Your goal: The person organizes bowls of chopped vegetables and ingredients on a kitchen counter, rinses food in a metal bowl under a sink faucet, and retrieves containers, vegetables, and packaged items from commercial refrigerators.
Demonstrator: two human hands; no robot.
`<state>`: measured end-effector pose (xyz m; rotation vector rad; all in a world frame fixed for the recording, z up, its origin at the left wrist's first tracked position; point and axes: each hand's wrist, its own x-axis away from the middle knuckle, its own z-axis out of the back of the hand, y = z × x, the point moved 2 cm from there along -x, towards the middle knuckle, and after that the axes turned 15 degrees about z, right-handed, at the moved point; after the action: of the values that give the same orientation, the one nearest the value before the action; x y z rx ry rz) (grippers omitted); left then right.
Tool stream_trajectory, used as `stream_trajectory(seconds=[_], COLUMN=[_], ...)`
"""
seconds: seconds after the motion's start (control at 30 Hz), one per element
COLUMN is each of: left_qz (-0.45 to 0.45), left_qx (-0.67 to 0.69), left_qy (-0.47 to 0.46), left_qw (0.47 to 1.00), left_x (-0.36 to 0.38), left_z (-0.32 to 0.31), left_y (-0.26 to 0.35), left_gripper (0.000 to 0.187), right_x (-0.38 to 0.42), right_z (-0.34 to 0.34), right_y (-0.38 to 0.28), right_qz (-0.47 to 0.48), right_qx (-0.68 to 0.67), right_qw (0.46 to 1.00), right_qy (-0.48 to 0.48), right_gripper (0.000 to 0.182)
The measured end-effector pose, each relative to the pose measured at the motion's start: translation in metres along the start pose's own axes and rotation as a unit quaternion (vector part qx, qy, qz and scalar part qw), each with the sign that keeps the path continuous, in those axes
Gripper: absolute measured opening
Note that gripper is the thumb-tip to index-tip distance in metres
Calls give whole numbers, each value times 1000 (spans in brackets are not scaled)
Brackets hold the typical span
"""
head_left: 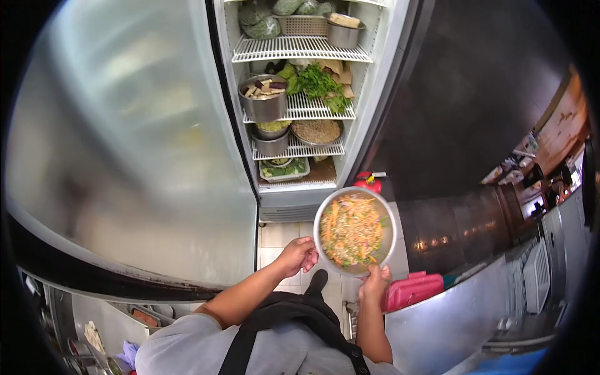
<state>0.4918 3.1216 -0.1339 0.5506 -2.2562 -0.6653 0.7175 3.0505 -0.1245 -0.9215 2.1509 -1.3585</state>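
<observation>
The open fridge (289, 199) stands beyond both hands. The steel bowl (389, 242), heaped with shredded vegetables (353, 228), is held before it, its load calling for a level grip. The right hand (374, 285) clamps its near rim; the left hand (296, 257), half curled, is beside it, contact unclear.

Location type: commercial kitchen. Indicated by an upright glass-door refrigerator (284, 199) with wire shelves (302, 49) of vegetables and metal pots (263, 99), stainless-steel counters (437, 325), a tiled floor (270, 236), and a red fire extinguisher (370, 182) beside the refrigerator.
</observation>
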Motion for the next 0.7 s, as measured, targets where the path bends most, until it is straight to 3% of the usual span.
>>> stream_trajectory(seconds=[0.03,0.07,0.13,0.17,0.2,0.27,0.33,0.4,0.47,0.53,0.57,0.6,0.63,0.67,0.7], left_qz=[8,-45,-147,-214,-288,-40,-8,-290,-301,-40,57,-64,-174,-255,-55], left_qx=[-11,-123,-347,-491,-607,-625,-570,-609,-570,-468,-523,-572,-610,-584,-622], left_qy=[-65,10,130,235,323,312,295,336,333,285,305,336,373,402,342], left_qw=[998,991,917,811,667,714,767,657,688,835,794,746,677,658,703], left_x=[-3,-4,-12,-12,-6,-2,-7,-14,-15,-1,-5,-3,-3,-2,5], left_z=[4,9,9,33,41,44,56,69,67,67,78,87,94,100,93], left_y=[-6,-11,-25,-30,-34,-23,-28,-52,-52,-36,-32,-41,-52,-59,-49], left_gripper=[24,24,27,34,42,31,22,22,20,20,23,26,28,26,29], right_x=[2,6,13,21,28,36,47,53,55,50,56,58,46,39,34], right_z=[14,31,69,84,108,151,200,262,308,321,324,317,355,362,371], right_y=[-4,-11,-32,-24,-32,-45,-53,-45,-46,-54,-61,-73,-57,-56,-58], right_qz=[24,47,50,66,85,140,170,171,186,192,175,153,144,141,123], right_qx=[19,38,30,28,27,41,74,109,128,160,130,100,137,163,189], right_qw=[999,995,992,987,979,954,923,897,849,815,814,820,815,804,804], right_qy=[38,79,109,147,186,261,336,392,478,523,539,543,545,554,551], right_gripper=[16,18,20,20,20,19,19,19,23,28,32,36,39,40,44])
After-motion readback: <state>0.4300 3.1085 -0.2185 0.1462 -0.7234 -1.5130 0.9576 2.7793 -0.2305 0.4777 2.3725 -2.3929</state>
